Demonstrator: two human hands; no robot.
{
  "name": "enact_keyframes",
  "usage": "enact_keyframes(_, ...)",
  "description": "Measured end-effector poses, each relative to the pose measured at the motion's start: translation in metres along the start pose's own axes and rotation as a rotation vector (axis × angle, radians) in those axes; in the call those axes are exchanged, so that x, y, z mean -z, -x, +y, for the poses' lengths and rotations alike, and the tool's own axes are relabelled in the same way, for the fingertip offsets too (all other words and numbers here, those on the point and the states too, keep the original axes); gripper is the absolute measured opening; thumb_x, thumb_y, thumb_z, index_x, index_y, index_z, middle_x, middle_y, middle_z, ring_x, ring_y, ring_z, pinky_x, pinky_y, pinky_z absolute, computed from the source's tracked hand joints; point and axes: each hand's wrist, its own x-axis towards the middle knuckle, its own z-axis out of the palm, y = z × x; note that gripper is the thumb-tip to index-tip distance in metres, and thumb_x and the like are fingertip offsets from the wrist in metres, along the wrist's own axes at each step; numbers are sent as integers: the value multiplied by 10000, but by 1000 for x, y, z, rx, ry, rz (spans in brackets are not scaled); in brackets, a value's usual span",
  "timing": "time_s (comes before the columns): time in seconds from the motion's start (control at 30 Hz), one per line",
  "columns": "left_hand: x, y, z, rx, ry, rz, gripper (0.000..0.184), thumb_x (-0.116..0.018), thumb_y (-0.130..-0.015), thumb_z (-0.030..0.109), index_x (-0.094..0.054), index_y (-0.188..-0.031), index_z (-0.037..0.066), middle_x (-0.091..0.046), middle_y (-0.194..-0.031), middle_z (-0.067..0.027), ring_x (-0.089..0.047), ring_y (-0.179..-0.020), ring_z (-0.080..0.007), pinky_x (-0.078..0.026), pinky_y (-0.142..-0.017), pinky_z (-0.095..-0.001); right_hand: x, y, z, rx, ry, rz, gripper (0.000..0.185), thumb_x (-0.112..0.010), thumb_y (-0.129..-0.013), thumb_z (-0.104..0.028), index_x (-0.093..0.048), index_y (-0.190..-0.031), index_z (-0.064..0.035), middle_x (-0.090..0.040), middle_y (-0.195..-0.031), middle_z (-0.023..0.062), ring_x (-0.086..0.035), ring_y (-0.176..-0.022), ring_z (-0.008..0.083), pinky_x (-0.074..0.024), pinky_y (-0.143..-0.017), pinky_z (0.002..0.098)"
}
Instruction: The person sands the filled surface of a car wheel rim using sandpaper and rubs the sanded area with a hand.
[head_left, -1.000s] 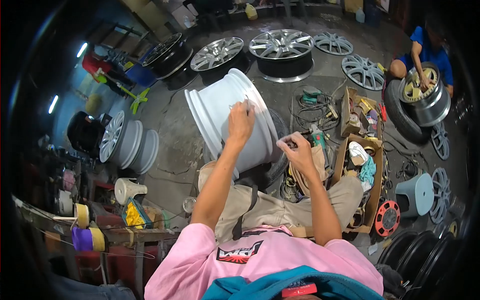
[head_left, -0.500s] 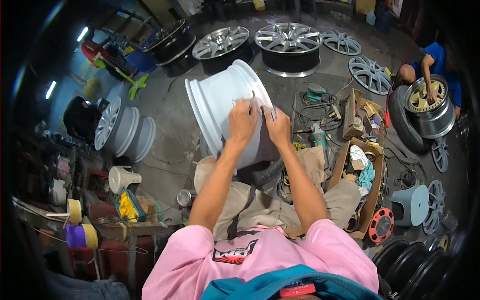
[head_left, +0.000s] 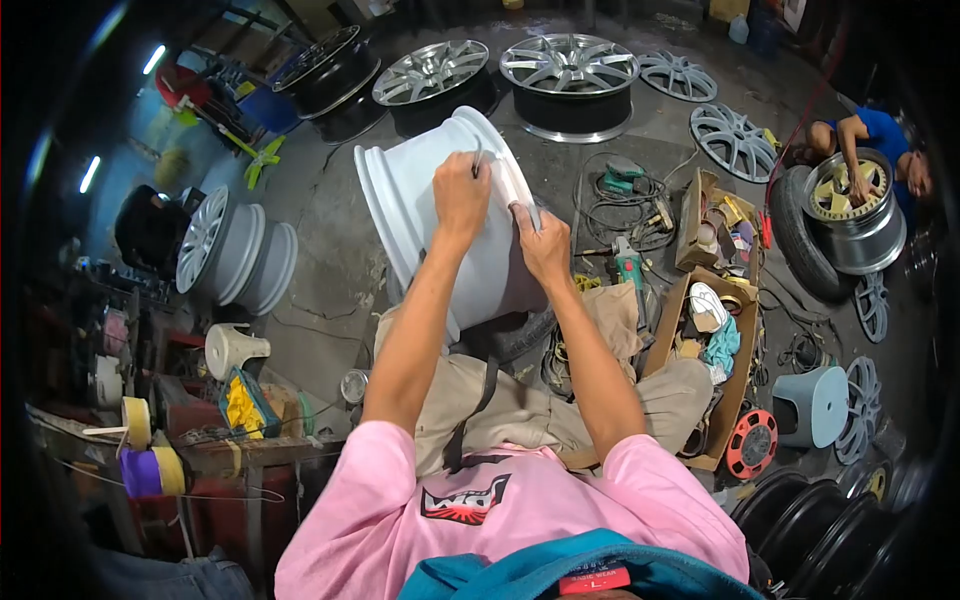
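A white-coated wheel barrel [head_left: 415, 180] leans on its side between my knees, its open lip facing right. My left hand [head_left: 461, 200] is closed in a fist over the barrel near that lip. A thin, dark, curved strip [head_left: 478, 158] sticks up from its fingers; its kind is unclear. My right hand [head_left: 544, 246] is closed at the right edge of the lip, thumb on the white surface. A narrow grey bit shows beside that thumb, too small to name. A dark tire lies partly hidden under the barrel.
Finished wheels [head_left: 568, 75] stand ahead. An angle grinder [head_left: 628, 262] and cables lie to the right, beside cardboard boxes [head_left: 745, 375] of supplies. A blue stool [head_left: 815, 405] stands farther right. Another person [head_left: 880, 130] handles a gold-centred wheel. At left are a white stool [head_left: 235, 347] and grey wheels.
My left hand has moved left and up, away from my right hand, showing the dark strip. My right hand stays at the lip. The whole view has shifted slightly.
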Motion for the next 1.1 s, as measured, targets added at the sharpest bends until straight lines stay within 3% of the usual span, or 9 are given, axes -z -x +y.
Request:
enact_keyframes(0.13,1,18,10,-92,-19,-39,149,-649,-932,86,-662,-870,-49,-632,-909,-248,-643,-808,-450,-507,-733,-539,6,1,-7,40,-52,17,446,-649,-1002,-387,-714,-867,33,-677,-831,268,-652,-805,479,-498,-700,502)
enact_keyframes(0.27,6,25,11,-83,68,-12,176,-660,-923,104,-656,-833,-48,-625,-834,-222,-628,-776,-451,-491,-702,-524,5,-2,-6,-7,-35,-33,429,-645,-1003,-390,-731,-907,19,-682,-841,254,-655,-817,469,-499,-708,495)
enact_keyframes(0.37,-8,-9,-7,-121,-38,21,149,-665,-887,74,-641,-811,-52,-624,-838,-240,-634,-795,-458,-497,-716,-542,1,1,-4,5,4,-33,433,-639,-1005,-395,-731,-909,17,-678,-831,250,-652,-808,467,-496,-705,496)
enact_keyframes(0.6,3,30,7,-81,75,-23,148,-660,-887,68,-642,-802,-52,-616,-825,-238,-630,-783,-450,-496,-705,-527,-1,2,3,61,15,16,429,-627,-1011,-390,-720,-875,7,-673,-822,243,-639,-788,474,-479,-691,511)
enact_keyframes(0.67,-3,5,-9,-169,-24,18,149,-657,-905,66,-650,-809,-47,-603,-805,-232,-629,-762,-442,-497,-689,-513,0,5,-3,46,29,0,426,-626,-1012,-387,-724,-879,5,-674,-820,243,-639,-788,474,-481,-693,512)
enact_keyframes(0.73,-4,0,-5,-100,-9,-10,120,-657,-909,62,-656,-842,-37,-606,-835,-229,-630,-749,-442,-502,-687,-517,5,1,-5,50,42,14,423,-624,-1014,-385,-728,-884,4,-674,-818,244,-640,-789,474,-482,-696,512)
enact_keyframes(0.93,5,17,-3,-213,41,-69,56,-646,-894,34,-662,-896,-19,-607,-900,-224,-645,-753,-439,-525,-700,-514,0,3,3,60,34,-15,436,-615,-1021,-382,-721,-879,16,-676,-814,243,-641,-798,480,-483,-703,519)
enact_keyframes(1.03,4,-19,-12,-311,-165,-227,150,-626,-891,4,-709,-1014,-12,-605,-892,-197,-667,-771,-422,-544,-702,-505,-3,2,0,49,-15,16,472,-627,-1014,-415,-713,-873,27,-668,-803,253,-639,-798,487,-480,-696,525)
enact_keyframes(1.1,15,0,-7,-373,-111,-246,166,-627,-883,-1,-707,-1027,-16,-609,-909,-196,-668,-770,-421,-546,-705,-506,3,4,-1,47,-8,9,479,-632,-1011,-419,-709,-865,31,-666,-804,258,-638,-793,488,-478,-689,525)
